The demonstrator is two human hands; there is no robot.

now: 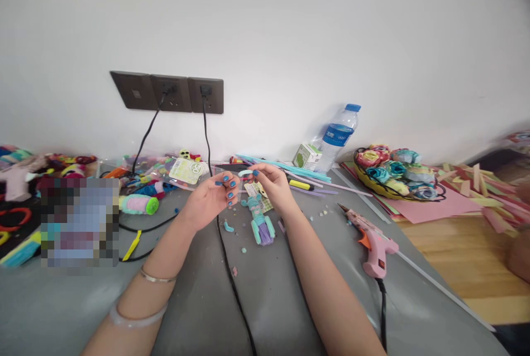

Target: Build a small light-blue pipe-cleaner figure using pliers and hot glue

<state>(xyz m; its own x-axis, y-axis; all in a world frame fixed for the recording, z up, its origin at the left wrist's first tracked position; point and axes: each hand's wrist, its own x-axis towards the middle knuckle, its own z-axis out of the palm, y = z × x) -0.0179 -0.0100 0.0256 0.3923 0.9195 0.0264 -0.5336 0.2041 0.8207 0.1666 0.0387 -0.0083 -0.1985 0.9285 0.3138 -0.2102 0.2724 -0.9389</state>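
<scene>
Both hands, left hand (215, 193) and right hand (271, 182), pinch a blue strip (245, 173), its middle hidden; bare mat (265, 301) at 6 o'clock.

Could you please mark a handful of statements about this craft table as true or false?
1. Both hands hold a small curved light-blue piece between them. True: the left hand and right hand pinch the light-blue piece.
2. The pink glue gun is in the right hand. False: the glue gun lies on the grey mat, right of the right forearm.
3. A water bottle stands by the wall. True: the water bottle is upright there.
4. The basket holds scissors. False: the basket holds paper roses.
</scene>
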